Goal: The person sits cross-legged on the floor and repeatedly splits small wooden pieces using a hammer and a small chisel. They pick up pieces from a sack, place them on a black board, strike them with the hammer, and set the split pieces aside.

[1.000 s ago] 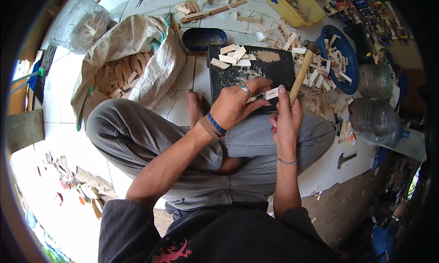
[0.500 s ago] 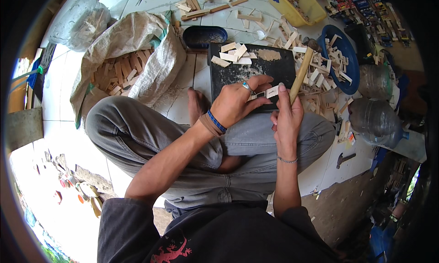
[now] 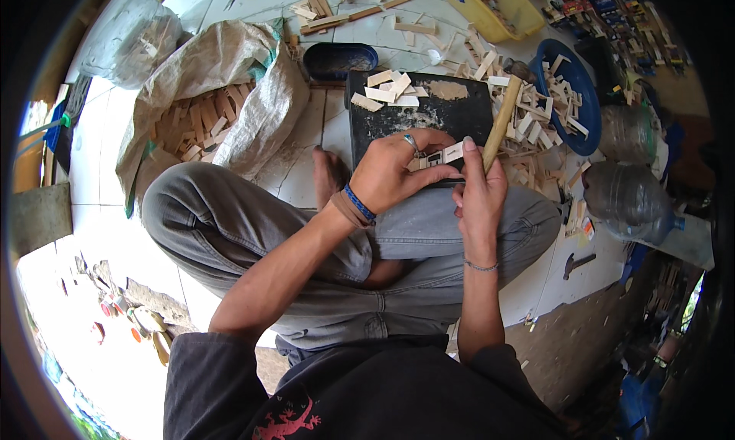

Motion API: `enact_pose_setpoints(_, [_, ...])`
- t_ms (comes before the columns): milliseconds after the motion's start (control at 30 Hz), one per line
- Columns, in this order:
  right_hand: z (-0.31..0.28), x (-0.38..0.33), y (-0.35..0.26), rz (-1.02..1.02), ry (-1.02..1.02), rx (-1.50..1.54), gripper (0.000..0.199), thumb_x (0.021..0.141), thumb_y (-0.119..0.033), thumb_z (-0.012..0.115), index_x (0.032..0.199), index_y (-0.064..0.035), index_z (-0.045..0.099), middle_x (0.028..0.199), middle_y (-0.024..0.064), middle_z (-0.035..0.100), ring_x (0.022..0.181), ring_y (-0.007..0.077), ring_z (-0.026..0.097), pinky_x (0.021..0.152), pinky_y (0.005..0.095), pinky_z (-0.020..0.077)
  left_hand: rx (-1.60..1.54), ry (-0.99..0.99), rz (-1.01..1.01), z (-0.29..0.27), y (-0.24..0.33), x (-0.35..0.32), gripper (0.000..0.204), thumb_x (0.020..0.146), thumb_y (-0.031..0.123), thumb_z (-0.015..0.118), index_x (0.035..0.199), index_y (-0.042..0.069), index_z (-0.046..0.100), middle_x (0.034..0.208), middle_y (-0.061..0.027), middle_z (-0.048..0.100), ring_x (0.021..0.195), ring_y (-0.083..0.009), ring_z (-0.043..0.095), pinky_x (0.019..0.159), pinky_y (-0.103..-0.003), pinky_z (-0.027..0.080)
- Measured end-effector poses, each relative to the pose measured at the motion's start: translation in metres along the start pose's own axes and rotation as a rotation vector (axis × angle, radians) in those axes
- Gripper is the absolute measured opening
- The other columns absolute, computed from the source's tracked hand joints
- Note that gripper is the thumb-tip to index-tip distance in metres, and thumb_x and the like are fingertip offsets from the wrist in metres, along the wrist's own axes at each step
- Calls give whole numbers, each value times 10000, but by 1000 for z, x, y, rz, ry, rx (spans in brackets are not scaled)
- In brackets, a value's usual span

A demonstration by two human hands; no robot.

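Observation:
My left hand pinches a small pale wooden block assembly with dark rectangular openings, its fingers curled over the left end. At the right end, the thumb and fingers of my right hand grip the same assembly. A hammer with a light wooden handle is also held in my right hand, its head pointing away from me. Below the hands lies a black board, dusted with sawdust. Several loose wooden blocks rest on its far part. My fingers partly hide the assembly.
A woven sack of wood pieces stands left. Beyond the board is a dark blue tray. On the right are a blue basin, scattered wood pieces, plastic bottles and a second hammer. Far back sits a yellow tub.
My left thumb and fingers have slid slightly right along the block assembly and closed over more of it. My right hand keeps its hold on assembly and hammer, with little movement.

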State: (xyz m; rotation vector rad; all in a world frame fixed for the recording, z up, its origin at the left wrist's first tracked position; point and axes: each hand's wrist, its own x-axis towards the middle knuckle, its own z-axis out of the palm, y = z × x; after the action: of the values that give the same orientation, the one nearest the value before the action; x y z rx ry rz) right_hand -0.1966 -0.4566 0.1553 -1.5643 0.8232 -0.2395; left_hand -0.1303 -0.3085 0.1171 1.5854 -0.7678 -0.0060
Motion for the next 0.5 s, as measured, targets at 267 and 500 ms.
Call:
enact_pose_setpoints(267, [-1,2,5,-3,-7,15,327,1025,-383,700,1016,-73,596,716,-44,483,420,24,389,332,218,226,-294,-19,-167,3,-7,4,268,867,170,852,1089,38,779,1133,-119,768,1027,-239,747,892,-350,581])
enact_pose_setpoints(500, [2,1,5,-53,1,-5,330,1024,-380,704,953,-75,600,658,-62,450,427,19,368,343,223,264,-194,-39,-163,2,-6,3,259,838,117,871,1078,51,800,1140,-103,774,1057,-199,735,926,-331,574])
